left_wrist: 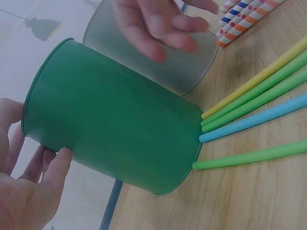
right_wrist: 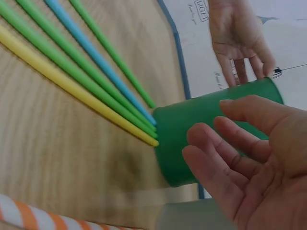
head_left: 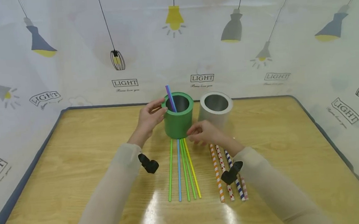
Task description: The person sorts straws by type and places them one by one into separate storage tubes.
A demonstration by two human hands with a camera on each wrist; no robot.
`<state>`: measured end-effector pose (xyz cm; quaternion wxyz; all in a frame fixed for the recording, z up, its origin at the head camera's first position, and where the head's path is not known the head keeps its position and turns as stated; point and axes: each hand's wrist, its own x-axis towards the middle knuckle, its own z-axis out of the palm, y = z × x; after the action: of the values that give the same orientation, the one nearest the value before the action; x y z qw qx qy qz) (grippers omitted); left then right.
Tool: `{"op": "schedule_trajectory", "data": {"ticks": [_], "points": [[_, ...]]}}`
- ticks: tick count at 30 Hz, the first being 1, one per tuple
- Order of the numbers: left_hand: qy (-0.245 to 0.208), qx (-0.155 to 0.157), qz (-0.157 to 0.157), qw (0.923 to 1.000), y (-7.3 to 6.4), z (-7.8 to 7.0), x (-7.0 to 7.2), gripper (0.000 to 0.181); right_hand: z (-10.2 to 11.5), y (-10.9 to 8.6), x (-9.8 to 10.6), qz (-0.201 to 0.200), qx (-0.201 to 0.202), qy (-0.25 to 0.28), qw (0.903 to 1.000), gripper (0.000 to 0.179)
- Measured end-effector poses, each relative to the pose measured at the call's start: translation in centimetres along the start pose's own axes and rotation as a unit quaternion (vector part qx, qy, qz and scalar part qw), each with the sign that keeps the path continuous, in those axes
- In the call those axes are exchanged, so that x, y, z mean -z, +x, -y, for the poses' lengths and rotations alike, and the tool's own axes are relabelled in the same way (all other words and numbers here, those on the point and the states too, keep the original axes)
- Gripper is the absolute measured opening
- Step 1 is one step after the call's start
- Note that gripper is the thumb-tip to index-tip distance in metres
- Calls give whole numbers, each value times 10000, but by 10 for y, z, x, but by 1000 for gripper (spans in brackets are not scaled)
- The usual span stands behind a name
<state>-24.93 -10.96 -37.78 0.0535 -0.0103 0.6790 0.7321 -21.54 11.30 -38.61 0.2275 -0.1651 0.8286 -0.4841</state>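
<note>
The green cylindrical container (head_left: pixel 178 120) stands upright near the back of the table, with a purple and a blue straw (head_left: pixel 171 99) leaning inside it. My left hand (head_left: pixel 151 118) touches its left side near the rim, fingers spread and relaxed. In front of its base, plain green, blue and yellow straws (head_left: pixel 179 174) lie on the wood. My right hand (head_left: pixel 206 132) hovers at the container's lower right with loosely bent fingers; in the right wrist view nothing lies between its fingers (right_wrist: pixel 211 148).
A light grey container (head_left: pixel 214 114) stands right of the green one, partly behind my right hand. Striped and dotted paper straws (head_left: pixel 216 173) lie below my right wrist, partly covered by it. Behind the wooden table (head_left: pixel 91 142) rises a lamp-patterned backdrop (head_left: pixel 149 41).
</note>
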Motion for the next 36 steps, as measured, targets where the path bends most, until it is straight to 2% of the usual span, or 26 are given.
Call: {"op": "schedule_trajectory", "data": {"ticks": [7,13,16,26,36], "points": [[-30,17,19,10000,-2,-1,0,42,-20,6,-20,-222,-455,-11,9987,20],[-38,-7,40,10000,-1,-1,0,42,-28,8,-31,-452,-981,618,9922,17],[-31,-23,45,10000,-1,-1,0,42,-30,9,-36,-588,-1130,747,9890,16],[5,-35,-6,10000,-2,0,0,41,-38,12,-47,-869,-1260,640,9861,15],[2,-11,-6,10000,-3,-1,0,41,-35,12,-52,-1137,-1308,509,9835,15]]}}
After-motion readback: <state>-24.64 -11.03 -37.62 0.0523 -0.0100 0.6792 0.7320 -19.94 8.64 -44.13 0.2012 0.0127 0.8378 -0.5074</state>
